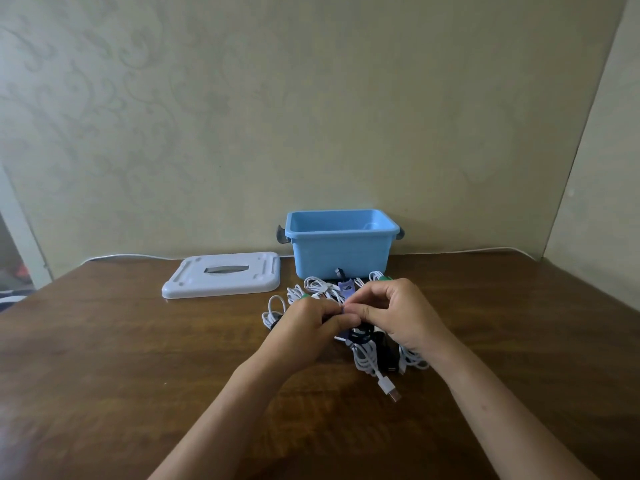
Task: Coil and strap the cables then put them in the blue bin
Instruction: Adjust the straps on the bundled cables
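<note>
An open blue bin (341, 252) stands at the back of the wooden table (121, 358). In front of it lie several coiled white cables (320, 285), some with coloured straps. My left hand (308, 332) and my right hand (403, 315) meet above the pile, fingertips together, pinching a small blue strap (343, 309) on a dark cable. Below the hands a white coiled cable (365, 356) with a USB plug (390, 389) and a black cable (384, 351) rest on the table. What exactly sits between the fingers is mostly hidden.
The bin's white lid (221, 275) lies flat to the left of the bin. A thin white wire (121, 256) runs along the table's back edge against the wall. One strapped white coil (273, 311) lies left of my left hand.
</note>
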